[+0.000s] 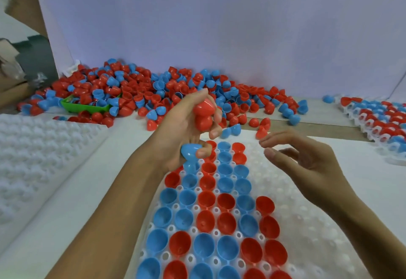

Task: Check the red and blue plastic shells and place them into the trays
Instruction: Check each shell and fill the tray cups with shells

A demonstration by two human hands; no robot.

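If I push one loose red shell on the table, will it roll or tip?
A loose red shell is probably light, since the left hand holds several. Its domed side looks apt to rock or roll. Glossy plastic may slide easily.

The left hand [186, 122] covered the far-left pockets of the near tray [307, 223], whose near end ran off the bottom edge. Curled fingers hid part of the red shells [203, 114] and the blue shell [190, 150]. The far-right tray [373, 120] was cut by the right edge. A green scoop [85, 106] lay half buried in the pile [142, 87].
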